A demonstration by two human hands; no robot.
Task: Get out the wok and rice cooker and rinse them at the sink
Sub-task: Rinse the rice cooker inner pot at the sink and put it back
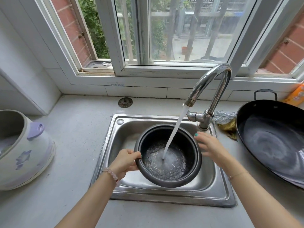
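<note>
The dark inner pot of the rice cooker is tilted in the steel sink, under a running stream from the tap. Water pools and froths in its bottom. My left hand grips the pot's left rim, thumb over the edge. My right hand hovers with straight fingers beside the pot's right rim, just below the tap base; whether it touches the pot is unclear. The black wok lies on the counter to the right of the sink. The white rice cooker body with purple flowers stands on the left counter, lid off.
A steel scourer and a yellow-brown cloth lie between the tap base and the wok. A round drain strainer sits on the counter behind the sink. An orange packet leans at the far right. A window runs along the back wall.
</note>
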